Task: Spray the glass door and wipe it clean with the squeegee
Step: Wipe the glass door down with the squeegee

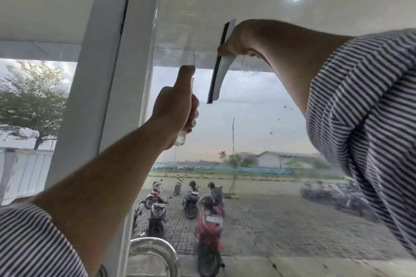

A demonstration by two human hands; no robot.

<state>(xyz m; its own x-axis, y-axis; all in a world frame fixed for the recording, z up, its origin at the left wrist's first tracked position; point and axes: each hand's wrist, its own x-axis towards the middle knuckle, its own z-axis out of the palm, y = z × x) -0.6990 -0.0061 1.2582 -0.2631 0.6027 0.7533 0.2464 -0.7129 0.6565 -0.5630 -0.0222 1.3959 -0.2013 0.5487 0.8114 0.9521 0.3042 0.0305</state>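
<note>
Grips a small clear spray bottle (182, 138) in the left hand (174, 105), fingers curled round its body, one finger stretched up over the top, just toward 10 o'clock of the view's middle. Clutches the squeegee (217, 78) in the right hand (236, 40), fingers wrapped about its hidden handle, at 12 o'clock, just beside the bottle. Holds the white blade nearly upright, black rubber edge facing 9 o'clock, up at the glass door (258, 119), streaked and spotted toward 3 o'clock. Beyond: white door frame (108, 74) at 9 o'clock, chrome handle (155, 252) at 7 o'clock, parked motorbikes (209, 220) at 6 o'clock.
</note>
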